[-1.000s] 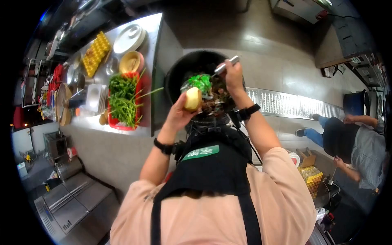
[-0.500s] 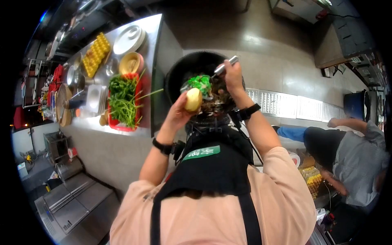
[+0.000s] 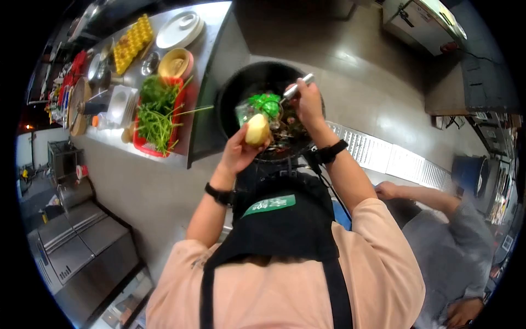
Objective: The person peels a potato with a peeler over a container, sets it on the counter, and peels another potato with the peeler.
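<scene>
A pale yellow, peeled-looking potato (image 3: 257, 129) sits in my left hand (image 3: 238, 154), with the fingers curled around it. Above and to the right, my right hand (image 3: 309, 105) grips the metal handle of a peeler (image 3: 298, 88). Its head points down and left, just apart from the potato. Both hands are over a large black bin (image 3: 223, 101). Inside lie a bright green plastic wrapper (image 3: 265, 102) and dark scraps and peelings (image 3: 289, 131).
On the left, a steel table (image 3: 211, 49) bears a red basket (image 3: 179, 115) of leafy greens (image 3: 153, 107), a yellow egg tray (image 3: 132, 44), white plates (image 3: 179, 28) and a yellow bowl (image 3: 174, 63). A floor drain grate (image 3: 378, 151) runs right. A person in grey (image 3: 438, 247) is close by at right.
The peeler has moved slightly left and down, closer to the potato. My view has shifted a little. The person at right has come nearer and now reaches an arm toward my side.
</scene>
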The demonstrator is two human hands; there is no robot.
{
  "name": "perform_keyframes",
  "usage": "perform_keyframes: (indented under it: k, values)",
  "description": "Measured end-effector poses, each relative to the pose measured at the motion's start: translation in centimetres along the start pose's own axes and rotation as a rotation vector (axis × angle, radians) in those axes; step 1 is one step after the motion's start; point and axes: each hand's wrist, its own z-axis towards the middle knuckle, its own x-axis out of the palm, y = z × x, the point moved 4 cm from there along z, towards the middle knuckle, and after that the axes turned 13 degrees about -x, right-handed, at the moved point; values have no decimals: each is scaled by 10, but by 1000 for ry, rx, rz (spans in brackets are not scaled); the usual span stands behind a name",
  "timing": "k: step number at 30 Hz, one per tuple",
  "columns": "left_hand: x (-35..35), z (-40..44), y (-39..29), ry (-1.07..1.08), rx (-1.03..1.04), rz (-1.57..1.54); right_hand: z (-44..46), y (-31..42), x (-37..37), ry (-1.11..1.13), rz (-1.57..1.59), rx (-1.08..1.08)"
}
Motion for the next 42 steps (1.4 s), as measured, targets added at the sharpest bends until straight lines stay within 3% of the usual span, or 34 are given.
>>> perform_keyframes:
  k: [1,3,9,14,16,19,21,27,29,33,37,42]
  values:
    - [-1,-3,-2,39,0,-19,9,-1,-3,-22,-211,-121]
    - [-4,-13,-5,112,-15,-62,19,-6,-12,-101,-255,-22]
    - [-17,-9,-30,72,10,-51,-4,26,46,19,68,49]
    - [-16,-6,-41,149,42,-19,14,1,32,-21,9,41]
    - [-1,-5,-50,283,52,31,26,14,29,-41,-30,7]
    - [-4,6,-50,198,133,82,28,33,44,-17,129,5]
    - [4,14,-47,111,139,35,25,43,57,116,132,48]
    - [31,52,-28,158,243,39,87,18,-6,114,-38,147]
    - [40,62,-17,-7,277,54,89,39,-7,124,61,147]
    - [56,94,-4,-102,355,-17,97,66,-4,227,180,226]
    - [68,101,6,-110,429,-85,111,75,-14,355,165,103]
    - [62,112,20,-153,310,-367,113,76,-21,454,202,140]
